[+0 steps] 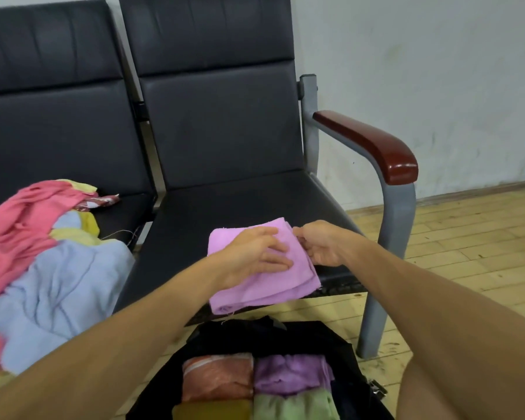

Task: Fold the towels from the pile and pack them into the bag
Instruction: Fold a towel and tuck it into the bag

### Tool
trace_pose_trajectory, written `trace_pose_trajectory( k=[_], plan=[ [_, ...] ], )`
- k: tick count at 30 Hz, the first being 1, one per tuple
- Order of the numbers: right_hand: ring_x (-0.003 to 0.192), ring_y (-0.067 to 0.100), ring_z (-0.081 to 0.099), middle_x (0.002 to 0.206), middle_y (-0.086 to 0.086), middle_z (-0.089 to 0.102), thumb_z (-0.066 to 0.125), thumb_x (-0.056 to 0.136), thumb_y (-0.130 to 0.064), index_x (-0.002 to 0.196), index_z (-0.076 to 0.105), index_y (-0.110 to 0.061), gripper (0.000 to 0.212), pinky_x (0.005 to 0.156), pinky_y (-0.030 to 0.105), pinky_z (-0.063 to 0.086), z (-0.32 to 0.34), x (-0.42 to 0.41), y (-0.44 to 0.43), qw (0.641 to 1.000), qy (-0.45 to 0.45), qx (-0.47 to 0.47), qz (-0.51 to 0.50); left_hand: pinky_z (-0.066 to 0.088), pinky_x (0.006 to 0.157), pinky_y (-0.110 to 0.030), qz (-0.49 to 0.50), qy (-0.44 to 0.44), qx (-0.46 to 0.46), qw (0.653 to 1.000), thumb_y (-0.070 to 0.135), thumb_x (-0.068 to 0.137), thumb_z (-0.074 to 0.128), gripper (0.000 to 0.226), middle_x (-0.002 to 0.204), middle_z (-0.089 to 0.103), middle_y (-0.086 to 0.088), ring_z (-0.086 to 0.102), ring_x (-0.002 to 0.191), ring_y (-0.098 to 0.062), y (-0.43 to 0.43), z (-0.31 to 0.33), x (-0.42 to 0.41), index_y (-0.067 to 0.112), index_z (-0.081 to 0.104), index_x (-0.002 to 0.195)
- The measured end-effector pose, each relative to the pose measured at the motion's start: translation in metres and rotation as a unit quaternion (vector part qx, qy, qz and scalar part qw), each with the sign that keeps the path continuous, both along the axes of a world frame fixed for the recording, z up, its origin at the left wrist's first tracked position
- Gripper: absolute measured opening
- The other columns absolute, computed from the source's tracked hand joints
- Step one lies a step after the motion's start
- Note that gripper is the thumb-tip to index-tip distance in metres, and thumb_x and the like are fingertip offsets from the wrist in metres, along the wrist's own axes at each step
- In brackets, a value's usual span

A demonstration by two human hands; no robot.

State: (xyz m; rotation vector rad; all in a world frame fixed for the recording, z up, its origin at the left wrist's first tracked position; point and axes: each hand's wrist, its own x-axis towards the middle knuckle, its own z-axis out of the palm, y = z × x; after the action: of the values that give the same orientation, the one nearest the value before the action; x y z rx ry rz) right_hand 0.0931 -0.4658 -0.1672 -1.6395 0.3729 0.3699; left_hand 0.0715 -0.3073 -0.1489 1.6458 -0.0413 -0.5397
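A folded lilac towel (273,286) lies on the front of the right black seat (225,201). My left hand (252,256) rests flat on top of it with straight fingers. My right hand (322,244) pinches the towel's right edge. On the left seat sits the pile of loose towels (43,262), pink, light blue and yellow. Below, on the floor, the open black bag (340,344) holds several folded towels: orange (219,377), purple (291,374), green (294,406) and yellow (212,410).
The seats form a row of black padded chairs with a grey metal frame and a red-brown armrest (373,144) on the right. A white wall stands behind. The floor (467,244) is yellowish wood. My bare knee shows at the lower right.
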Motion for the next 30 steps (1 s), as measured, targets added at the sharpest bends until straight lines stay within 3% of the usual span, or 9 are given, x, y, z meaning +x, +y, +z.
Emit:
trace_pose_trajectory(
  k=[3,7,11,14,18,20,24,28,30],
  plan=[
    [0.093,0.023,0.063,0.099,0.009,0.067,0.051,0.101,-0.033,0.106,0.064,-0.003,0.033,0.082,0.034,0.052,-0.003,0.004,0.000,1.000,-0.011,-0.025,0.012,0.057,0.083,-0.029,0.003,-0.139,0.139,0.980,0.005,0.097,0.049,0.027,0.108,0.066,-0.007,0.069,0.093,-0.019,0.037,-0.001,0.000,0.015,0.061,0.118],
    [0.105,0.026,0.062,0.117,0.011,0.064,0.065,0.093,-0.023,0.121,0.057,0.000,0.037,0.092,0.039,0.052,-0.008,0.011,0.002,0.996,-0.011,-0.087,0.013,0.047,0.088,-0.021,0.033,-0.252,0.274,0.928,0.007,0.096,0.052,0.027,0.106,0.066,0.010,0.061,0.099,-0.005,0.091,-0.014,-0.005,0.026,0.071,0.097],
    [0.105,0.028,0.062,0.116,0.011,0.064,0.079,0.080,-0.027,0.122,0.055,-0.001,0.055,0.094,0.045,0.052,-0.012,0.017,0.009,0.989,-0.009,-0.143,0.026,0.051,0.092,-0.030,0.018,-0.220,0.308,0.926,0.011,0.098,0.050,0.026,0.106,0.067,0.009,0.061,0.094,-0.004,0.119,-0.028,-0.010,0.025,0.069,0.109],
    [0.100,0.027,0.063,0.113,0.010,0.064,0.079,0.080,-0.030,0.119,0.057,-0.003,0.051,0.091,0.044,0.053,-0.012,0.018,0.017,0.985,-0.021,-0.170,0.028,0.050,0.084,-0.029,0.021,-0.176,0.291,0.940,0.025,0.100,0.048,0.026,0.106,0.064,0.006,0.062,0.091,-0.006,0.117,-0.026,-0.009,0.029,0.057,0.124],
    [0.101,0.025,0.061,0.113,0.009,0.061,0.072,0.087,-0.026,0.119,0.056,-0.005,0.042,0.088,0.040,0.053,-0.011,0.016,0.020,0.979,-0.026,-0.202,0.028,0.045,0.088,-0.030,0.027,-0.145,0.329,0.933,0.035,0.100,0.046,0.038,0.126,0.058,-0.001,0.057,0.103,-0.012,0.110,-0.031,-0.001,0.023,0.045,0.136],
    [0.102,0.025,0.061,0.114,0.010,0.062,0.070,0.088,-0.021,0.119,0.056,-0.002,0.039,0.090,0.041,0.053,-0.011,0.015,0.018,0.981,-0.028,-0.191,0.022,0.045,0.089,-0.032,0.041,-0.140,0.378,0.914,0.040,0.099,0.047,0.039,0.127,0.057,-0.006,0.055,0.104,-0.015,0.108,-0.037,0.006,0.016,0.052,0.129],
    [0.104,0.027,0.062,0.116,0.014,0.064,0.068,0.089,-0.012,0.112,0.060,0.006,0.030,0.090,0.040,0.053,-0.010,0.009,0.011,0.982,-0.041,-0.181,0.022,0.044,0.099,-0.048,0.027,-0.124,0.455,0.882,0.058,0.092,0.048,0.043,0.116,0.057,-0.007,0.051,0.113,-0.028,0.102,-0.043,0.017,0.019,0.066,0.090],
    [0.108,0.029,0.058,0.123,0.011,0.052,0.062,0.093,-0.006,0.125,0.045,-0.012,0.038,0.083,0.038,0.053,-0.008,0.002,0.006,0.982,-0.095,-0.161,0.025,0.047,0.084,-0.035,0.038,-0.088,0.350,0.932,0.042,0.096,0.052,0.034,0.104,0.058,-0.004,0.055,0.096,-0.019,0.090,-0.040,0.011,0.010,0.061,0.101],
    [0.111,0.026,0.055,0.126,0.004,0.049,0.057,0.096,-0.006,0.118,0.058,-0.018,0.026,0.084,0.035,0.052,-0.004,-0.001,0.005,0.975,-0.133,-0.169,0.055,0.041,0.068,-0.026,0.068,-0.104,0.290,0.949,0.033,0.098,0.049,0.027,0.099,0.053,-0.002,0.049,0.082,-0.012,0.085,-0.037,0.006,0.008,0.053,0.107]
  ],
)
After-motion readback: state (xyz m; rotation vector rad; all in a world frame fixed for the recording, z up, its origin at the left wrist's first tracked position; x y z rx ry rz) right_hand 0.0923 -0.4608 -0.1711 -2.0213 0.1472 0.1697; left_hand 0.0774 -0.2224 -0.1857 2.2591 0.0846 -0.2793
